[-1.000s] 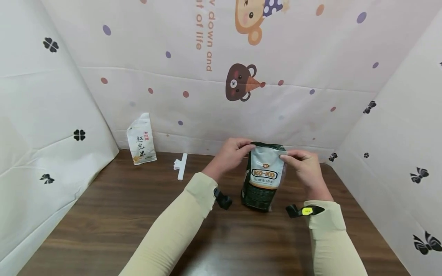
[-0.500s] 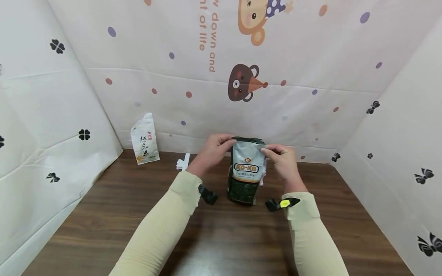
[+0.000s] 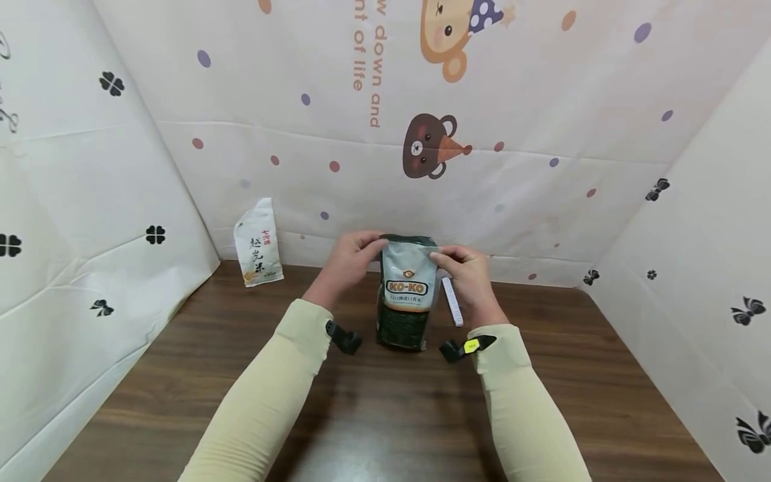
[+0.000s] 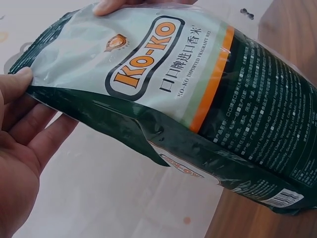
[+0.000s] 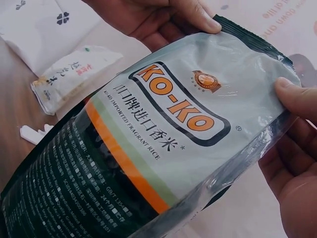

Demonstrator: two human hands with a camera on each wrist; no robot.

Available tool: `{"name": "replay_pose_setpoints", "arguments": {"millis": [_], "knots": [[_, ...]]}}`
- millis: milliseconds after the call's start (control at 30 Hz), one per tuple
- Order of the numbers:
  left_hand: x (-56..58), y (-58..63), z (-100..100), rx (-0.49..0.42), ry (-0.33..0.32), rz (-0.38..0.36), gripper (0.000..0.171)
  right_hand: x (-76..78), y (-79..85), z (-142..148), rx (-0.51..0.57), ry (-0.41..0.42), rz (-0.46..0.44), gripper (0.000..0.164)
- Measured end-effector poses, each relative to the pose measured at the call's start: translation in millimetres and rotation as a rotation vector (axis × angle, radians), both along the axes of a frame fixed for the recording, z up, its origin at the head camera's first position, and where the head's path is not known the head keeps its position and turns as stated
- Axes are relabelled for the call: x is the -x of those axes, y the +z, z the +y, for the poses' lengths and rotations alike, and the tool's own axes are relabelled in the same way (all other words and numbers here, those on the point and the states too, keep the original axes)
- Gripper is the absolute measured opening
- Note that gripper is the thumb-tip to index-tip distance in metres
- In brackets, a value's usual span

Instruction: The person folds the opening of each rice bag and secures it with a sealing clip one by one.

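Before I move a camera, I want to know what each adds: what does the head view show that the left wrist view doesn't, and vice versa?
Only the head view shows the white bag at the back left and the white strip beside the right hand.

Only the left wrist view shows the barcode on the side of the KO-KO bag.

Both show that bag's front, the left hand pinching its top, at least part of the right hand, and the brown table.
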State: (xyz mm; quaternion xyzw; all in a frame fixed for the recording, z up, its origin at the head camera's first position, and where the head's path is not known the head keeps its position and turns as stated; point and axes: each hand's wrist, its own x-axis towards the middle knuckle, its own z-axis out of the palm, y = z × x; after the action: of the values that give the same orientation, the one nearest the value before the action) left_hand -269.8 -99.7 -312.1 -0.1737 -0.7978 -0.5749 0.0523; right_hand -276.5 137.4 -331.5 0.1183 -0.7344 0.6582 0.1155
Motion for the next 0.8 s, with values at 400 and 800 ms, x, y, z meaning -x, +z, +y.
{"name": "replay_pose_setpoints", "arguments": {"millis": [400,800], "knots": [[-0.3,0.0,-17.2,0.021,0.063,0.006,0.029,6.7,-2.3,-18.6,0.027,0.043,-0.007,0.026],[11.2,6.4,-14.7,0.087,0.057,-0.035,0.027,11.7,-16.4,-20.1,0.027,0.049,-0.013,0.025]]}}
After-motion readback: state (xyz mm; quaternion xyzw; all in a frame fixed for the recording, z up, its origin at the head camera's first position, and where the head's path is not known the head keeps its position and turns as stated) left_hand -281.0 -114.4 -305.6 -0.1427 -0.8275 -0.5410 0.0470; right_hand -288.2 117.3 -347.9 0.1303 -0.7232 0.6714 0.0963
